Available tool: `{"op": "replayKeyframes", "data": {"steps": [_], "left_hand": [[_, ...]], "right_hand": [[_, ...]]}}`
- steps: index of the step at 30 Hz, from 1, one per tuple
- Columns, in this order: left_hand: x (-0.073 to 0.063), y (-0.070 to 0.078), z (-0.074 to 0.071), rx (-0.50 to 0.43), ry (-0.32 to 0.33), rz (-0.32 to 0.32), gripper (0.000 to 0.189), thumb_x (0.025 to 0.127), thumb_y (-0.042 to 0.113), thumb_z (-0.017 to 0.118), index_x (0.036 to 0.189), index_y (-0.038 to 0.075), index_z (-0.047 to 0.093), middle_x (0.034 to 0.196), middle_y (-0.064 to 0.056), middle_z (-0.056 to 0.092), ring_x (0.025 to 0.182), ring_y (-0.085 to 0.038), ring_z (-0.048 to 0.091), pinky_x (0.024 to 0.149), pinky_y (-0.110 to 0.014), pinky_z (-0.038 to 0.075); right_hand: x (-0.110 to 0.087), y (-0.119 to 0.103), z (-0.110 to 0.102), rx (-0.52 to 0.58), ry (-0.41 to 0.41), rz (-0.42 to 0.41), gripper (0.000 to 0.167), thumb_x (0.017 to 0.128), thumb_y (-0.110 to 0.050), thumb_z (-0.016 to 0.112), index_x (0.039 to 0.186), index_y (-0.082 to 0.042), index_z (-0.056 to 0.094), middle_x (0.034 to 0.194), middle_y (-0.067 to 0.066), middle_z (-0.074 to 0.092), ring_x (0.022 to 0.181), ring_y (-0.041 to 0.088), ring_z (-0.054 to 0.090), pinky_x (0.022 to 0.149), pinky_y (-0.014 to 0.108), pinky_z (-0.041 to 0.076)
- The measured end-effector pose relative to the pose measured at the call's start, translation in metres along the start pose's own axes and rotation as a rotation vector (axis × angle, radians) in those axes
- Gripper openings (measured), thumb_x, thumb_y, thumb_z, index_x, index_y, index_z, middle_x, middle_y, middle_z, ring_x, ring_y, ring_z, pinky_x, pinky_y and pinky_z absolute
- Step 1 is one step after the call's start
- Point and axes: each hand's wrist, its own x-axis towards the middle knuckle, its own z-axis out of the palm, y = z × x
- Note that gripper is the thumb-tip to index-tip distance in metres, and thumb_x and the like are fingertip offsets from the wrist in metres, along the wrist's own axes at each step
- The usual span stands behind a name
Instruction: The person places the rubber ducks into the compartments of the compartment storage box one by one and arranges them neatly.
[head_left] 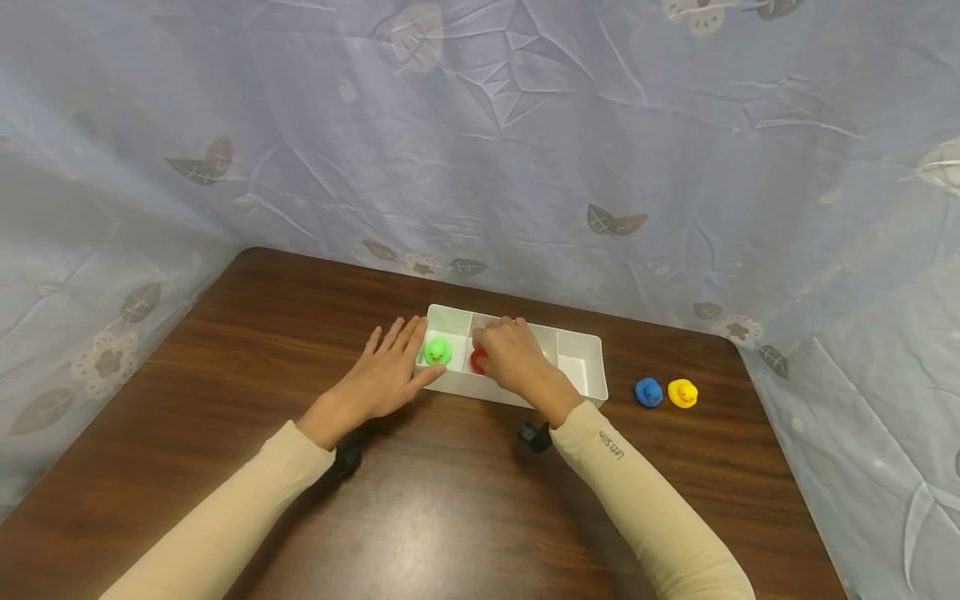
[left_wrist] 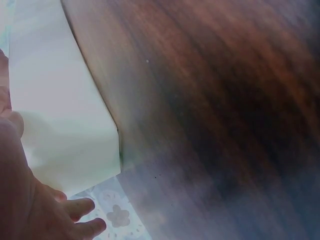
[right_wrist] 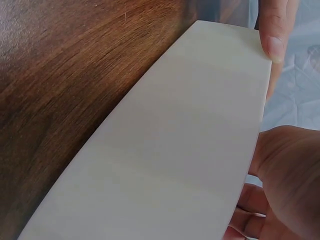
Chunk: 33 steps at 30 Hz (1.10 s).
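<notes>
A white divided tray (head_left: 480,385) stands on the table, with a green toy duck (head_left: 438,352) in its left compartment. My left hand (head_left: 382,375) lies with spread fingers against the tray's left end, its thumb along the near rim. Down into the compartment beside the green duck reaches my right hand (head_left: 513,357), fingers curled over a red toy duck (head_left: 477,361) that is mostly hidden by them. Both wrist views show the tray's outer side wall (right_wrist: 165,130); the right one also has the left thumb (right_wrist: 274,42) at the rim.
Right of the tray, a blue toy duck (head_left: 648,392) and a yellow toy duck (head_left: 682,393) sit side by side on the brown wooden table (head_left: 420,500). A patterned pale curtain (head_left: 525,167) hangs behind the table and along its sides.
</notes>
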Motion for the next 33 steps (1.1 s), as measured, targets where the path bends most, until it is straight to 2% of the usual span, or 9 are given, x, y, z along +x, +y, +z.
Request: {"op": "replayKeyframes", "data": {"steps": [5, 10, 13, 24, 33], "left_hand": [[0.000, 0.001, 0.002, 0.003, 0.005, -0.001, 0.095, 0.109, 0.068, 0.037, 0.172, 0.003, 0.005, 0.180, -0.020, 0.014, 0.167, -0.044, 0.013, 0.133, -0.069, 0.010], [0.001, 0.001, 0.003, 0.006, 0.006, -0.004, 0.096, 0.109, 0.069, 0.035, 0.171, 0.002, 0.006, 0.180, -0.020, 0.014, 0.167, -0.045, 0.013, 0.133, -0.070, 0.010], [0.001, 0.002, 0.001, 0.004, 0.004, -0.008, 0.096, 0.109, 0.068, 0.036, 0.172, 0.003, 0.005, 0.180, -0.020, 0.014, 0.167, -0.044, 0.012, 0.133, -0.069, 0.009], [-0.001, 0.002, 0.000, 0.002, 0.004, -0.006, 0.095, 0.109, 0.068, 0.037, 0.171, 0.003, 0.006, 0.180, -0.020, 0.014, 0.167, -0.044, 0.012, 0.134, -0.069, 0.009], [0.001, 0.001, 0.000, 0.001, 0.013, 0.000, 0.095, 0.110, 0.067, 0.036, 0.171, 0.002, 0.005, 0.180, -0.020, 0.012, 0.167, -0.046, 0.012, 0.133, -0.070, 0.008]], "right_hand": [[-0.003, 0.001, -0.001, -0.005, -0.016, 0.019, 0.006, 0.093, -0.013, 0.079, 0.095, -0.008, 0.075, 0.091, 0.009, 0.075, 0.091, 0.035, 0.067, 0.080, 0.044, 0.046], [-0.009, 0.005, -0.008, -0.012, -0.009, 0.060, 0.022, 0.097, -0.021, 0.078, 0.116, -0.009, 0.078, 0.114, 0.009, 0.078, 0.105, 0.034, 0.066, 0.088, 0.046, 0.046], [-0.013, 0.009, -0.014, -0.010, 0.007, 0.076, 0.028, 0.098, -0.024, 0.078, 0.122, -0.010, 0.077, 0.120, 0.010, 0.075, 0.112, 0.035, 0.066, 0.093, 0.047, 0.047], [-0.032, 0.027, -0.030, 0.026, 0.034, 0.116, 0.037, 0.098, -0.026, 0.079, 0.130, -0.009, 0.073, 0.132, 0.014, 0.071, 0.125, 0.040, 0.063, 0.101, 0.055, 0.046], [-0.045, 0.042, -0.038, 0.053, 0.057, 0.159, 0.037, 0.098, -0.024, 0.078, 0.131, -0.007, 0.072, 0.132, 0.017, 0.071, 0.125, 0.042, 0.064, 0.102, 0.060, 0.047]]}}
